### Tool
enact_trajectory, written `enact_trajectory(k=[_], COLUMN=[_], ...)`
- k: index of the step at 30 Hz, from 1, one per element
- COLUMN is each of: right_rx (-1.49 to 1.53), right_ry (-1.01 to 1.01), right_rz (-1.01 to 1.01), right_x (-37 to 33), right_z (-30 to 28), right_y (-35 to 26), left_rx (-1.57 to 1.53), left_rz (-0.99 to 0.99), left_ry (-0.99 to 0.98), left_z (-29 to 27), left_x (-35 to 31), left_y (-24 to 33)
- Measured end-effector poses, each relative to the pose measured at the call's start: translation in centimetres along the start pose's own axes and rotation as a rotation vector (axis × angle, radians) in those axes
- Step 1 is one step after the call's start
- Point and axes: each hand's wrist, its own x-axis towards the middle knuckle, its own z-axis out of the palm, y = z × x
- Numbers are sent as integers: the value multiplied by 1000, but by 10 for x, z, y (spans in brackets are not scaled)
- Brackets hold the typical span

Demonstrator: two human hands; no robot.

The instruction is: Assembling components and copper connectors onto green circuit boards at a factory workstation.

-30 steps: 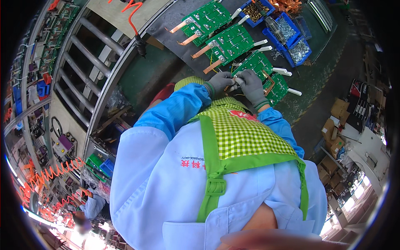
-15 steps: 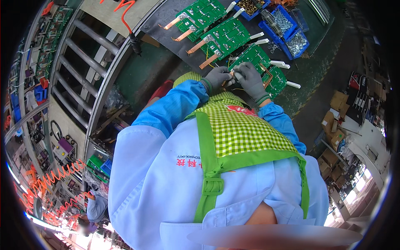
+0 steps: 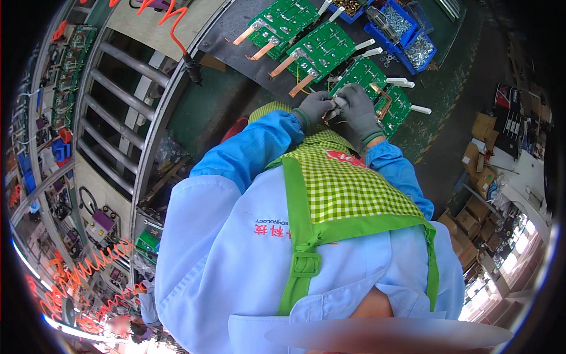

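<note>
Both hands wear grey gloves and meet at the near edge of a green circuit board (image 3: 364, 75). My left hand (image 3: 316, 108) is closed, its fingertips pinching a small copper strip (image 3: 328, 115) that is mostly hidden. From the other side my right hand (image 3: 357, 111) closes on the same piece, fingers bent against the left fingertips. Beyond them a bent copper bar (image 3: 384, 106) rests over the board's right part. To the left lie two more circuit boards, a middle one (image 3: 323, 52) and a far-left one (image 3: 288, 22), with flat copper strips jutting from their near edges and white posts at the far edges.
Blue bins (image 3: 420, 53) of small metal hardware stand at the far right of the dark work surface (image 3: 236, 53). A roller conveyor (image 3: 121, 100) runs along the left. A black-tipped tool (image 3: 191, 69) hangs on an orange coiled cord. Cardboard boxes (image 3: 471, 215) are stacked at right.
The view has shifted slightly. My hands stay together by the board's near edge, with the fingers adjusting; less of the copper piece shows between them.
</note>
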Motion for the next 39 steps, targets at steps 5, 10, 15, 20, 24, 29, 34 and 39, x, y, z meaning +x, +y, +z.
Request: enact_trajectory(k=[5, 10, 15, 20, 24, 29, 34, 39], right_rx=[-68, 208, 120, 171, 112, 34, -301, -265], right_ry=[-54, 12, -25, 119, 38, 133, 56, -125], right_rz=[269, 159, 173, 39, -55, 39, 130, 211], right_x=[2, 1, -14, -14, -22, -43, -37, -20], right_z=[-2, -11, 0, -7, -23, -68, -86, -91], right_y=[-13, -23, -3, -3, -8, 28, 80, 83], left_rx=[-103, -43, -118, -123, -151, -281, -517, -558], left_rz=[-28, -16, -35, -29, -9, -21, 6, 227], left_ry=[7, 17, 28, 2, -8, 70, 340, 211], left_z=[5, -1, 2, 2, -3, -1, -20, 8], left_x=[-1, 0, -5, -2, -5, -23, -40, -62], left_y=[1, 2, 3, 3, 4, 4, -66, -120])
